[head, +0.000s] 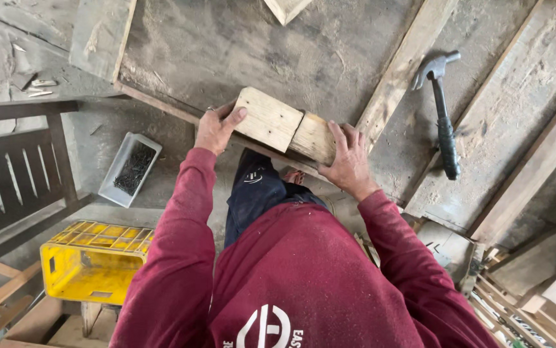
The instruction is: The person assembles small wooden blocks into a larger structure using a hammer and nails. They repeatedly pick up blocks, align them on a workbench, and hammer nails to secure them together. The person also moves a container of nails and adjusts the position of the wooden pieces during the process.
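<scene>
Left hand (215, 129) and right hand (349, 161) fingers gripping pale wood block (284, 125), hammer (444, 116) right, yellow crate (91, 261) below

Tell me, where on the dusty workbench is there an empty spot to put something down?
The widest bare patch of the grey wooden workbench lies above the pale wooden blocks, left of the long slanting plank. A narrower strip lies between that plank and the black-handled claw hammer. It is crowded at the front edge, where the left hand and right hand grip the blocks.

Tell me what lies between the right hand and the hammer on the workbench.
In the head view, a long wooden plank runs slantwise across the workbench between the right hand and the hammer; otherwise only dusty bench surface.
</scene>
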